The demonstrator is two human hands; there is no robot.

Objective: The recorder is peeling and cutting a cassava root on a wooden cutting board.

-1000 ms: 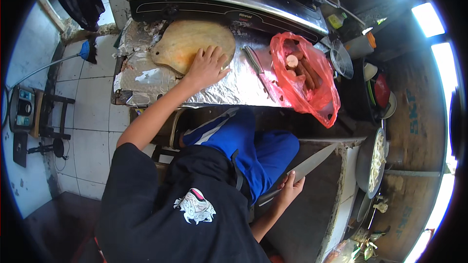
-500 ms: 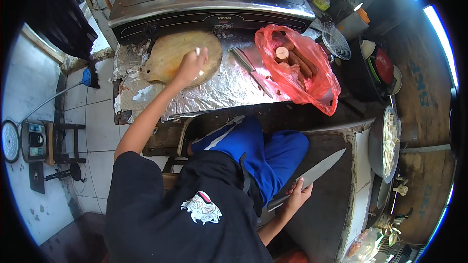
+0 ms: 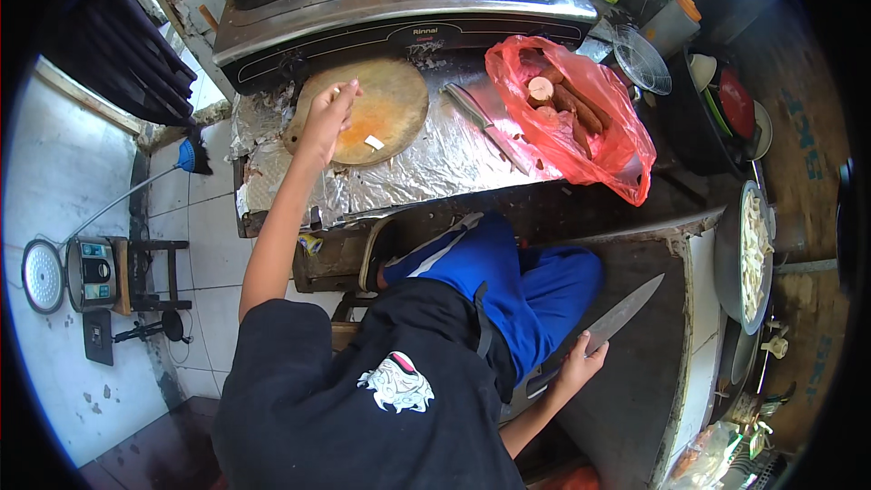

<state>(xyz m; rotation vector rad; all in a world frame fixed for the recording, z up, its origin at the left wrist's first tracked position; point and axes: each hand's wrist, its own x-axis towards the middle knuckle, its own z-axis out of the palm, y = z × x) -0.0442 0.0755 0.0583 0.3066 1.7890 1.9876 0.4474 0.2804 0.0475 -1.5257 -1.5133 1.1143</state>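
Observation:
Over the left side of a round wooden chopping board (image 3: 404,118) is my left hand (image 3: 331,113), its fingers curled closed. Whether something small is pinched in them is hidden. A small white piece (image 3: 374,142) lies on the board below the hand. My right hand (image 3: 582,365) grips a large kitchen knife (image 3: 626,312) low beside my right knee, blade pointing up and to the right, away from the board. A second, slimmer knife (image 3: 488,125) rests on the foil right of the board. Beyond it, an open red plastic bag (image 3: 626,159) holds brown cassava roots (image 3: 581,109), one with a pale cut end.
A gas stove (image 3: 408,14) stands behind the foil-covered bench (image 3: 435,177). On the right, a large metal bowl (image 3: 729,259) holds pale strips. A wire strainer (image 3: 642,59) and a black tub (image 3: 694,141) of dishes sit at the far right.
My left hand has shifted left over the board, uncovering the white piece lying there. The knife stays in my right hand. The whole view has shifted slightly.

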